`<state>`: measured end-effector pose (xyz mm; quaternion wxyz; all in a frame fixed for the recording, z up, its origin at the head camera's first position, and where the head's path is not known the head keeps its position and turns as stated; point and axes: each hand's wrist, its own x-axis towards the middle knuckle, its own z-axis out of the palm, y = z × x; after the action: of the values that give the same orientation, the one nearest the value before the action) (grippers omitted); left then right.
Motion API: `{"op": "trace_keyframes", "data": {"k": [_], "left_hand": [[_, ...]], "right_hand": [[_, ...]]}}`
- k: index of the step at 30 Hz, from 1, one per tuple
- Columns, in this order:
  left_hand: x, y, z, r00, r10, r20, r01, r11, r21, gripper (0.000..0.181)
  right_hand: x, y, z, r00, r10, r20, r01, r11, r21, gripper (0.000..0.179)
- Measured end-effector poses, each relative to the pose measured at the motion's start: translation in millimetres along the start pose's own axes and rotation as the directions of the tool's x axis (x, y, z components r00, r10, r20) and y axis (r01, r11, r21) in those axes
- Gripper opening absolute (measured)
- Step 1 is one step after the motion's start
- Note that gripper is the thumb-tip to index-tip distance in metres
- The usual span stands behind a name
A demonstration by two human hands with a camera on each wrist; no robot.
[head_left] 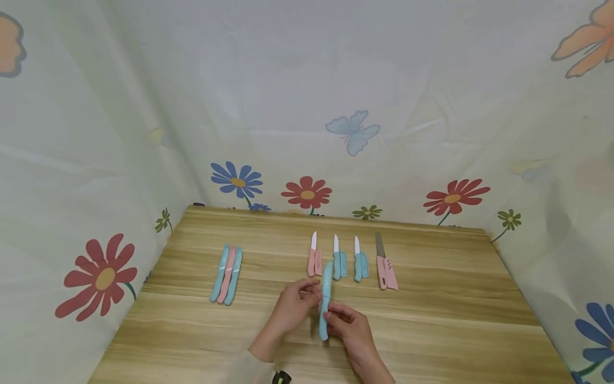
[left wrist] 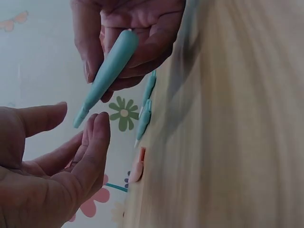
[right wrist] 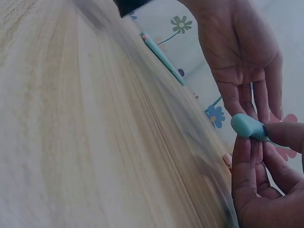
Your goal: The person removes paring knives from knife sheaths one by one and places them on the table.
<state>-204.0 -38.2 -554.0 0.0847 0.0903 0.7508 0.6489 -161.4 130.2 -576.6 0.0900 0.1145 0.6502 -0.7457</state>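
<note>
In the head view, a turquoise knife [head_left: 324, 314] in its matching sheath stands out over the middle of the wooden table. My right hand [head_left: 352, 330] pinches its handle between thumb and fingers. Beside the knife's left side is my left hand [head_left: 293, 308]. The left wrist view shows the left hand's thumb and fingers [left wrist: 97, 137] spread apart, with the sheath end close to the gap between them. From the right wrist view, the rounded handle end [right wrist: 244, 126] points at the camera, with the right thumb [right wrist: 285, 135] on it.
Beyond the hands lie a pink knife [head_left: 312, 262], two turquoise knives [head_left: 337, 266] and a larger pink knife [head_left: 381, 271], blades bare, each with its sheath alongside. Three sheathed knives [head_left: 226, 274] lie together at left. A flower-printed curtain [head_left: 307, 106] surrounds the table [head_left: 455, 330].
</note>
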Motion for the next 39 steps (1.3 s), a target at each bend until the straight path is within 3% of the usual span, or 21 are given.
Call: {"op": "trace_keyframes", "data": {"k": [6, 11, 39], "left_hand": [[19.8, -6.8, 3.7, 0.999, -0.036, -0.017, 0.034, 0.994, -0.104, 0.031], [24.7, -6.5, 7.2, 0.997, -0.064, -0.042, 0.057, 0.986, -0.158, 0.028], [29.6, -2.9, 7.1, 0.990, -0.090, -0.109, 0.078, 0.990, -0.115, 0.024]], "right_hand": [[-0.4, 3, -1, 1.000, 0.001, 0.007, -0.001, 1.000, 0.004, 0.037], [-2.5, 3, -1, 1.000, 0.001, 0.018, -0.001, 1.000, -0.004, 0.039], [-3.6, 6, 1, 0.999, 0.016, 0.039, -0.015, 1.000, -0.028, 0.036]]}}
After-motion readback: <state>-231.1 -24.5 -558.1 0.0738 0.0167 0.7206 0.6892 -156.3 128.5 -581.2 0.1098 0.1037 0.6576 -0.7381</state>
